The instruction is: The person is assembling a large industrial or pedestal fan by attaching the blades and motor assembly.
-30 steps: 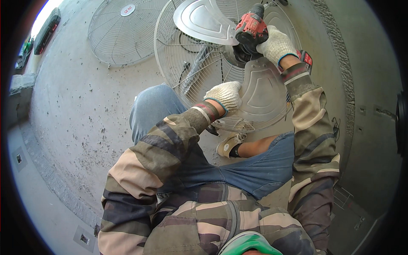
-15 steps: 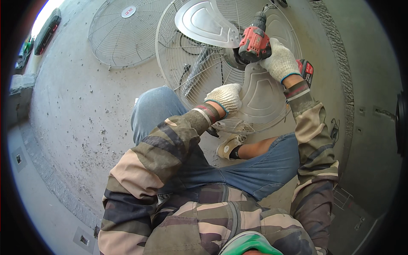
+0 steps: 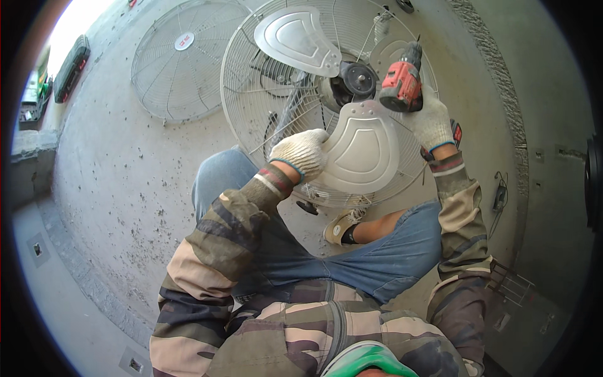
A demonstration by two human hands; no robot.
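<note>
My gloved right hand (image 3: 433, 119) grips a red and black cordless drill (image 3: 402, 85), its chuck pointing away from me. The drill is held above the right side of a large metal fan. With my gloved left hand (image 3: 299, 154) I hold the left edge of a silver fan blade (image 3: 361, 154). Small holes show at that blade's inner end, just below the dark motor hub (image 3: 358, 80). A second blade (image 3: 296, 36) reaches up and left from the hub. A third blade (image 3: 384, 55) is partly hidden by the drill. The wire fan cage (image 3: 242, 94) lies beneath them.
A round wire grille (image 3: 157, 81) lies on the concrete floor to the left of the cage. Farther left is a dark case (image 3: 71, 68). My bent legs in jeans (image 3: 377, 257) flank the near side. A cable with a dark box (image 3: 500, 195) lies at right.
The drill has come off the hub, moving right and toward me, which uncovers the hub. My left hand and the near blade have shifted left, and more of the blade now shows.
</note>
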